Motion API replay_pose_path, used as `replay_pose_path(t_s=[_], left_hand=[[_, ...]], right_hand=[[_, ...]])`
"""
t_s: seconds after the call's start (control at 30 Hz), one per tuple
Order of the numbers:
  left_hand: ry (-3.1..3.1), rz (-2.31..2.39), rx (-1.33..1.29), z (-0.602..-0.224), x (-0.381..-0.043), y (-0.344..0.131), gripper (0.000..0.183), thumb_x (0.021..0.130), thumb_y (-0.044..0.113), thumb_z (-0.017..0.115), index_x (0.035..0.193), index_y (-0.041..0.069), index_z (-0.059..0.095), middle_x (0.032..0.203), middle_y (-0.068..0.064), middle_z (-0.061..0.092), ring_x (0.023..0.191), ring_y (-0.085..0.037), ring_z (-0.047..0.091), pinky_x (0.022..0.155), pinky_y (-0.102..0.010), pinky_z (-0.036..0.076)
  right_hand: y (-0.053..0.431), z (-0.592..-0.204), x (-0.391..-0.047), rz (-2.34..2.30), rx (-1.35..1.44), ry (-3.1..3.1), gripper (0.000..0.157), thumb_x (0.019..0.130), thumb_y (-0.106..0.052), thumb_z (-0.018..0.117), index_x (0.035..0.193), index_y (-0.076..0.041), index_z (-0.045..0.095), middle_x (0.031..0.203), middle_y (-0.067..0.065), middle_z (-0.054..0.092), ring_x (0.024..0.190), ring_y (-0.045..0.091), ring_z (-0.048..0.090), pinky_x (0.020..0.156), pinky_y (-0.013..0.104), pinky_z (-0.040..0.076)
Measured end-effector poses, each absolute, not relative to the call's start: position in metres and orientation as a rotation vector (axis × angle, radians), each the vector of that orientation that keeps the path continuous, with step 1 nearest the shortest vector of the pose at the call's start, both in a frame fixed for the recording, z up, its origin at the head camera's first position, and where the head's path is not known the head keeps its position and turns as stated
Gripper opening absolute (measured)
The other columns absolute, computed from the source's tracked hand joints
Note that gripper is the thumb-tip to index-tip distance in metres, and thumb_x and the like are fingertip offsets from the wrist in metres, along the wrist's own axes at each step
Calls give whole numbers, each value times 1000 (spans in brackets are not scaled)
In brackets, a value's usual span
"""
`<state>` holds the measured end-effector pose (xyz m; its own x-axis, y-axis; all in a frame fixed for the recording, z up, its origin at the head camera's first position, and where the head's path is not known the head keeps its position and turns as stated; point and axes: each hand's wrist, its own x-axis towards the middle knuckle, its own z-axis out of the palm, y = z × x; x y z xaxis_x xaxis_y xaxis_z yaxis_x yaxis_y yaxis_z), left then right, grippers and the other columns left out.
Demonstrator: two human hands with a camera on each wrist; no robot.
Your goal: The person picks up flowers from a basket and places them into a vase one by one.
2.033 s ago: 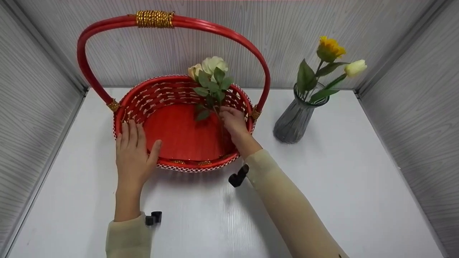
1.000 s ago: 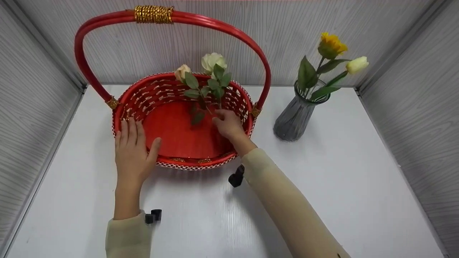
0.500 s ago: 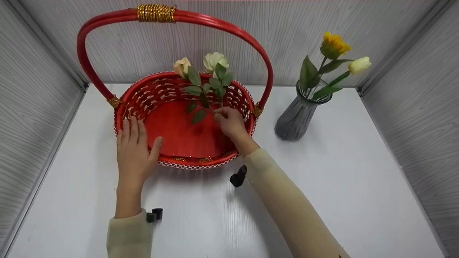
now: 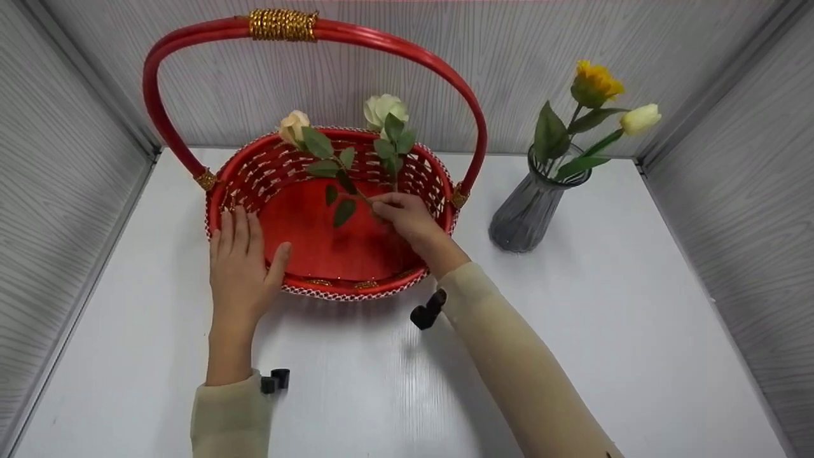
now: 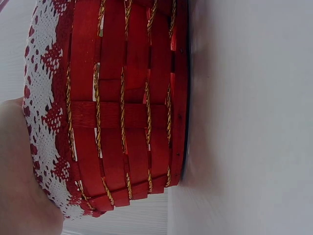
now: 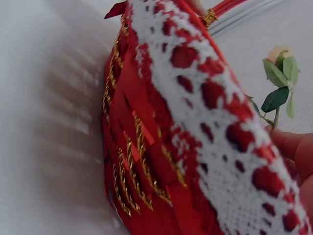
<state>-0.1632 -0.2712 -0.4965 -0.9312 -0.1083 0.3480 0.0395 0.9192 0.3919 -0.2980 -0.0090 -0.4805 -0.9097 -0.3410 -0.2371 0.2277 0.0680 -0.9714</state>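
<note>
A red woven basket (image 4: pixel 331 235) with a tall arched handle and white lace round its outside stands on the white table. My left hand (image 4: pixel 240 273) rests with straight fingers on its front left rim. Inside the basket, my right hand (image 4: pixel 413 221) pinches the green stem of a peach rose (image 4: pixel 294 127), whose head leans left over the back rim. In the right wrist view, thumb and fingertips meet on the stem of that rose (image 6: pixel 279 66). A cream-white rose (image 4: pixel 385 113) leans against the back right rim, its lower stem partly hidden behind my right hand.
Right of the basket stands a grey ribbed glass vase (image 4: pixel 524 213) with a yellow flower (image 4: pixel 596 84) and a pale tulip (image 4: pixel 640 119). The basket handle (image 4: pixel 388 43) arches above my hands. Grey wood-grain walls (image 4: pixel 731 159) close in the back and sides.
The peach rose has moved left, away from the cream-white rose, which stays at the back right rim. My right hand has shifted slightly left with the stem; my left hand has stayed on the rim.
</note>
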Motion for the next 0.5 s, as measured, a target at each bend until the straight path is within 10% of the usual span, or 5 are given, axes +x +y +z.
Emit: replay_pose_path(t_s=[0.5], left_hand=[[-2692,-572,55,-496,-164,-272,82,98,57,43,155,0,27,163,-21,21,153,-39,10,124,-51,3]], right_hand=[[2,-459,-299,-2265,122,1286,29,100,-10,58,127,0,62,100,9,67,82,17,61,75,27,56]])
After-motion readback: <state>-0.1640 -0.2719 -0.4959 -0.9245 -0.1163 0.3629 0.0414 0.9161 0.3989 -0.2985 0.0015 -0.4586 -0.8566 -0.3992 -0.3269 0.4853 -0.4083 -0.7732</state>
